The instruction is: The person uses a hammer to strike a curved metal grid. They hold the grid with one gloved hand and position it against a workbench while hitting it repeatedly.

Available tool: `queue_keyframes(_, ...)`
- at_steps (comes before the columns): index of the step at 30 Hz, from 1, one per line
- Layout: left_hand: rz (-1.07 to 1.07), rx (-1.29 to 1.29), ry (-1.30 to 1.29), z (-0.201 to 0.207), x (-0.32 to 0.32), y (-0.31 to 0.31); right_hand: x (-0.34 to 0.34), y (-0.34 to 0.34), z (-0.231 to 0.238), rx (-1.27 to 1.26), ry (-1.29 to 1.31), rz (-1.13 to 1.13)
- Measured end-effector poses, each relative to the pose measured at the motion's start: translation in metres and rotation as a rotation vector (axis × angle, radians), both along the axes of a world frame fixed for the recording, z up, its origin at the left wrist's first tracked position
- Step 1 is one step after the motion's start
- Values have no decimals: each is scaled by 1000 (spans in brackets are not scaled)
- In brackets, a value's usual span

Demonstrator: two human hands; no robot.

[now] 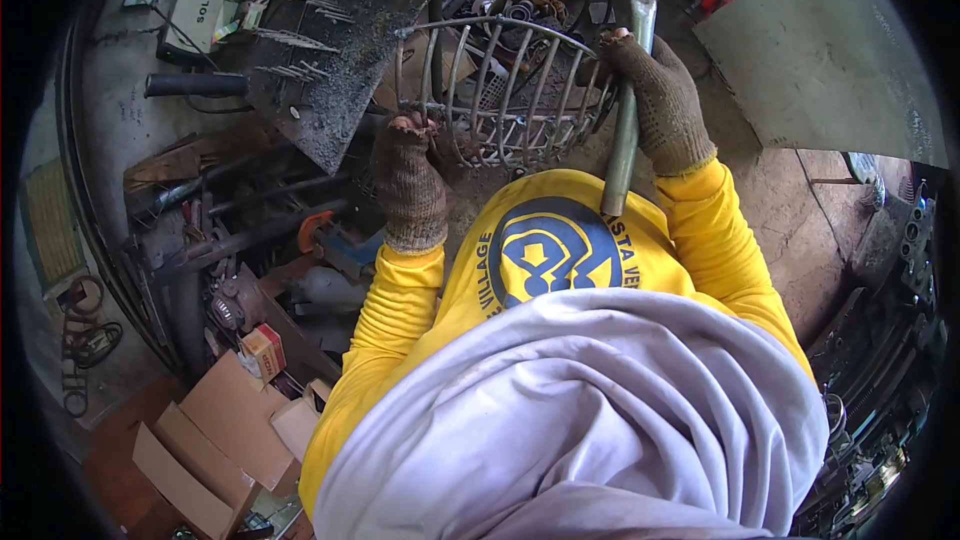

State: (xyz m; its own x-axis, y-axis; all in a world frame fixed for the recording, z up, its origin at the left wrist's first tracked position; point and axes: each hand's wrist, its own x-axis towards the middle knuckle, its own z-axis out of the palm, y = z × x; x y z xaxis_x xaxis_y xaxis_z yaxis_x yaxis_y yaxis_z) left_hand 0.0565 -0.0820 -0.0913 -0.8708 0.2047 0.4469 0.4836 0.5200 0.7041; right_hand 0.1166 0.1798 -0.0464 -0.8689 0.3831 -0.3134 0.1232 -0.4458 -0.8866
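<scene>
A curved, basket-like grate of welded metal rods (515,130) is held up in front of my chest. My left hand (412,185), in a brown knitted glove with bare fingertips, is closed on its near left end. On the other side my right hand (660,100), gloved alike, is wrapped round a metal hammer (622,150) with a tubular handle. The hammer's head points away from me and its handle end reaches my yellow shirt. The right fingers are also at the grate's right end; whether they grip it too is partly hidden.
A dark metal-topped table (350,70) with rods and grey grit stands at the left. Beyond the grate lies a heap of tools and metal parts (520,0). A large sheet panel (830,60) is at the right. Open cardboard boxes (235,420) sit lower left.
</scene>
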Motion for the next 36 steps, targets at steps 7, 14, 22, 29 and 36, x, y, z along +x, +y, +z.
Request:
queue_keyframes(7,47,659,-518,17,8,5,10,18,-9,90,-19,-22)
queue_keyframes(14,111,927,-670,38,18,21,24,31,-44,8,-18,-16)
queue_keyframes(22,32,772,-374,29,13,11,31,30,-43,0,8,14)
queue_keyframes(29,-5,610,-285,28,16,7,29,31,-44,-11,40,62)
queue_keyframes(36,98,931,-407,29,18,14,27,35,-42,4,6,104)
